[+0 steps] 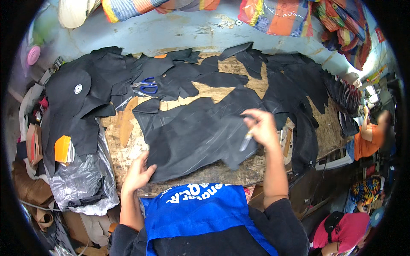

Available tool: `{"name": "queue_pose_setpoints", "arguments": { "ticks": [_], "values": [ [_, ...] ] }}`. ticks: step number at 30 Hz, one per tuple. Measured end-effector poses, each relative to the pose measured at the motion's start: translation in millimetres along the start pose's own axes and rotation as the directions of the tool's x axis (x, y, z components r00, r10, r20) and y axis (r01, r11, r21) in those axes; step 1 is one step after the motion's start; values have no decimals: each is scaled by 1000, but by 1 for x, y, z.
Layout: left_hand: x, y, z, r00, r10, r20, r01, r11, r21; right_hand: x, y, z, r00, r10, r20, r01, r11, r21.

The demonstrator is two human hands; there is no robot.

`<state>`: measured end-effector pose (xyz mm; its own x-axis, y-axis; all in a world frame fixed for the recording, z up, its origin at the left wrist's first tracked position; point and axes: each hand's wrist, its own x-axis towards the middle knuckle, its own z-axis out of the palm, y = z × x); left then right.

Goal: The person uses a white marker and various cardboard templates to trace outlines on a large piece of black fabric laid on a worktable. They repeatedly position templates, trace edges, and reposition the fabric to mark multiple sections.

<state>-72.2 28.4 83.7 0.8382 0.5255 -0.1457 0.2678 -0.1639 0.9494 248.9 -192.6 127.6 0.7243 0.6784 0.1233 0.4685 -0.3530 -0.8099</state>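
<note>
A large sheet of black leather-like material [188, 141], with pale lines drawn across it, lies near the front edge of the table. Beside its left edge is my left hand [139, 173], thumb and fingers apart, the thumb touching the sheet. Over the sheet's right part, my right hand [261, 128] grips a slim, pale silvery pen [245, 142] that points down; motion smears its tip. Past the sheet lie blue-handled scissors [149, 88] on black scraps. A brown pointed template [127, 121] rests left of the sheet, near a small silvery tool [124, 103].
More black pieces [294, 85] cover much of the wooden table [232, 66]. At left, a clear plastic bag [85, 183] hangs by the edge below an orange pad [63, 149]. Colourful woven sacks [277, 17] hang at the back. People in orange [370, 138] and pink [341, 232] are at right.
</note>
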Motion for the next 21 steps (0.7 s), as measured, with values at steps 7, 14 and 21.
{"name": "queue_pose_setpoints", "arguments": {
  "ticks": [7, 14, 21],
  "values": [
    [123, 90, 20, 968, 252, 6, -215, 838, -502, 55, 14, -159, 910, 23, -415, 3, 998, 63],
    [126, 18, -8, 884, -8, -467, 194, 916, 351, 58, 57, -149, 816, -63, -574, -308, 793, -525],
    [87, -51, 24, 716, 26, -698, 411, 792, 451, 81, 101, 26, 964, 152, -220, -255, 772, -582]
  ]
}}
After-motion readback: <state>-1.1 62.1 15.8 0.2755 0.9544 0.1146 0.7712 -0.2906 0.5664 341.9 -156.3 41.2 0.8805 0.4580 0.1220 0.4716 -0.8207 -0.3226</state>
